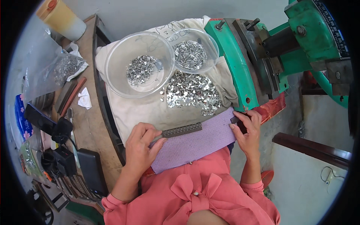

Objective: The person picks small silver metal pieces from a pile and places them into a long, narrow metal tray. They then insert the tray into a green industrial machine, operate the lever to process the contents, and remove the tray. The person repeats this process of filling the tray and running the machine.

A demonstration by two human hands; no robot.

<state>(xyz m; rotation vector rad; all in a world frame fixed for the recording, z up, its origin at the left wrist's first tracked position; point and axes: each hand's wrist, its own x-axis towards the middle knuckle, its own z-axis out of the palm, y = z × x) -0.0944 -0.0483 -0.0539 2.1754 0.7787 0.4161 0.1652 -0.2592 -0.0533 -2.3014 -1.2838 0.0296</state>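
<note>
My left hand (141, 147) is closed on the near-left end of a dark metal bar (182, 129) with a row of slots along its top. The bar lies across the upper edge of a purple woven mat (195, 148). At the mat's right end, my right hand (247, 131) pinches a small dark piece (234, 120) between thumb and fingers; its exact kind cannot be made out. Beyond the bar, a heap of small shiny metal pieces (193, 93) is spread on the pale cloth (123, 108).
Behind the heap stand a large clear plastic tub (108, 75) and a smaller clear tub (215, 48), both holding small metal parts. A green press (236, 67) rises at the right. A wooden bench (92, 123) at the left carries a black power bank-like box (92, 170), tools and a plastic bag.
</note>
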